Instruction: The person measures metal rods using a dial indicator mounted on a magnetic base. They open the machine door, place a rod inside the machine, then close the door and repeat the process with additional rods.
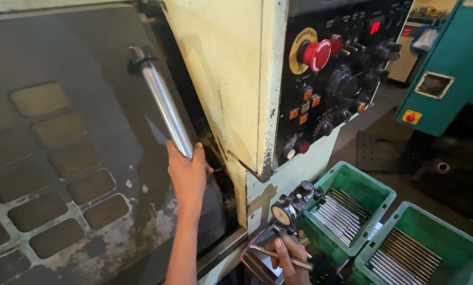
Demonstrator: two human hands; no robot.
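A person's left hand (188,177) reaches up from the bottom of the view and grips the lower end of a long, polished steel door handle (165,105); its fingers are wrapped around the bar, with the thumb tip showing on the right side of it. The handle runs slantwise up and to the left from those fingers and is fixed to a dark, grimy sliding machine door (72,153) with rows of rounded rectangular window panes. Low and to the right of that hand, the right hand (292,261) holds a thin metal rod (281,256), the fingers pinching it so that it lies almost level across them. Just above these fingers stands a dial gauge (285,214) on a small black fixture, touching or very near the hand; which cannot be told. To the right of the right hand sit two green plastic bins (379,192), each holding a layer of similar thin metal rods (336,214) laid side by side. Above the right hand, on the cream-coloured machine body (231,89), is a black control panel (342,74) with a large red mushroom-shaped stop button (316,55), orange keys and black knobs. Far to the right stands a teal machine cabinet (453,68).
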